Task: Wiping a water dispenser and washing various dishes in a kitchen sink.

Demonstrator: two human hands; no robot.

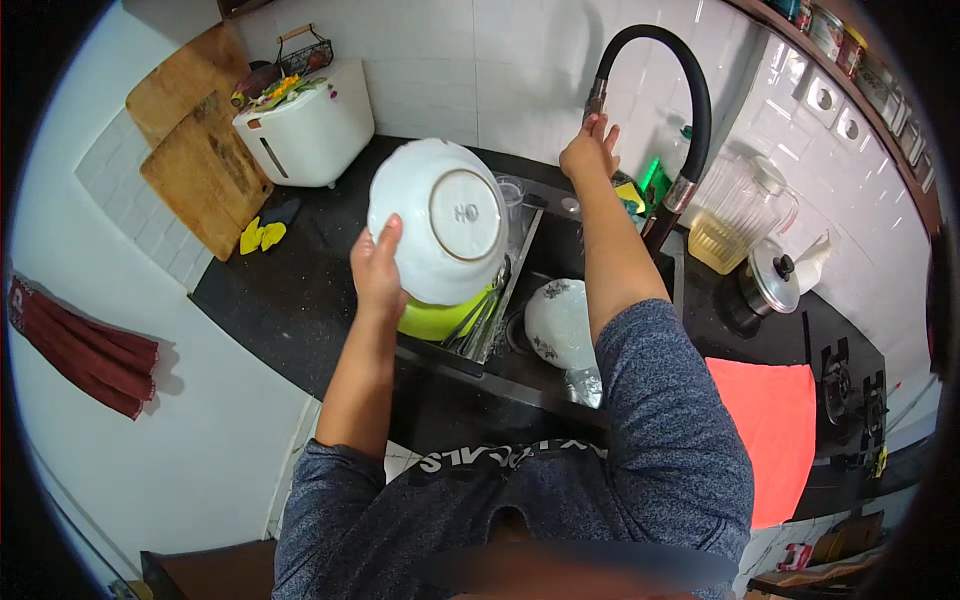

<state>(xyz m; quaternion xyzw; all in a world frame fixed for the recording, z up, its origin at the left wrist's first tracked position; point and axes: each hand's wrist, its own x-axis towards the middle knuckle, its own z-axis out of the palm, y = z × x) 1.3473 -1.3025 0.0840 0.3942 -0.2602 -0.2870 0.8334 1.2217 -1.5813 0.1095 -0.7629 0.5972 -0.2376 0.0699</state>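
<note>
My left hand (pixel 377 268) holds a white bowl (pixel 440 220) by its rim, tilted so its underside and foot ring face me, above the left side of the black sink (pixel 545 375). My right hand (pixel 590 148) reaches up and grips the spout end of the black flexible faucet (pixel 690 90). Below the bowl sits a lime green bowl (pixel 435 318) and a metal rack with utensils (pixel 490 310). A white patterned dish (pixel 558 322) lies in the sink under my right forearm.
A white appliance (pixel 305 125) and two wooden cutting boards (pixel 205 170) stand at the back left. A glass pitcher (pixel 735 215), a pot lid (pixel 772 280), an orange cloth (pixel 775 430) and a stove (pixel 850 390) are on the right. A red towel (pixel 80 345) hangs left.
</note>
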